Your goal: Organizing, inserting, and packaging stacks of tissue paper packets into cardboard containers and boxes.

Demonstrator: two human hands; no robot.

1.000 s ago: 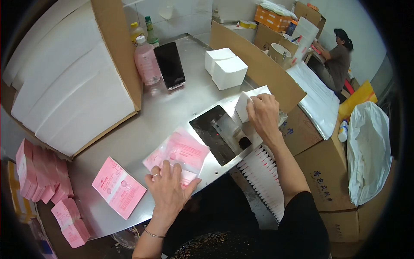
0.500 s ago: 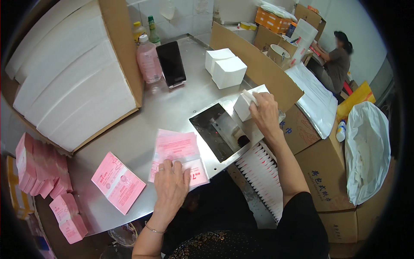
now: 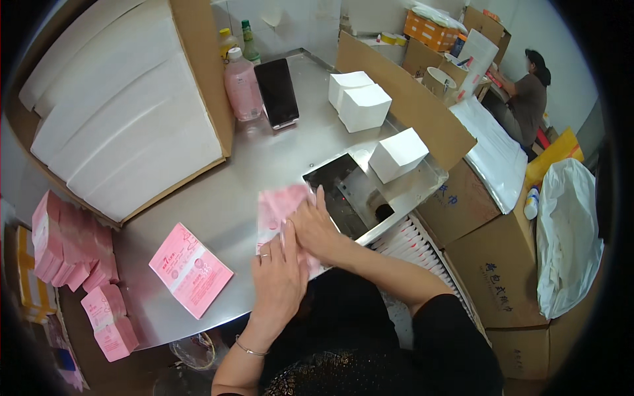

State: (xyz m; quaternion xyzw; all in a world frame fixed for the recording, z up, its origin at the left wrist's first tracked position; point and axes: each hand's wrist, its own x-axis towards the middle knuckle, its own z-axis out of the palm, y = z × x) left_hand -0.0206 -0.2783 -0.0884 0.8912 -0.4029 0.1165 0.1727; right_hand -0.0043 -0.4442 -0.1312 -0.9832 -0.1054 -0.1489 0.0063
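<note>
Head view: pink packet (image 3: 272, 211) under left hand (image 3: 280, 277) and right hand (image 3: 316, 228)

A stainless-steel worktable (image 3: 221, 204) spreads before you, pale light glinting off its metal top, with a white-tiled wall (image 3: 307, 26) behind its far edge. To your right, brown cardboard cartons (image 3: 462, 257) stand stacked, while a plain, pale wall (image 3: 561, 76) closes off the room's far side.

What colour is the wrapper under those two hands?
Mostly pink: the wrapper shows best in the head view.
</note>
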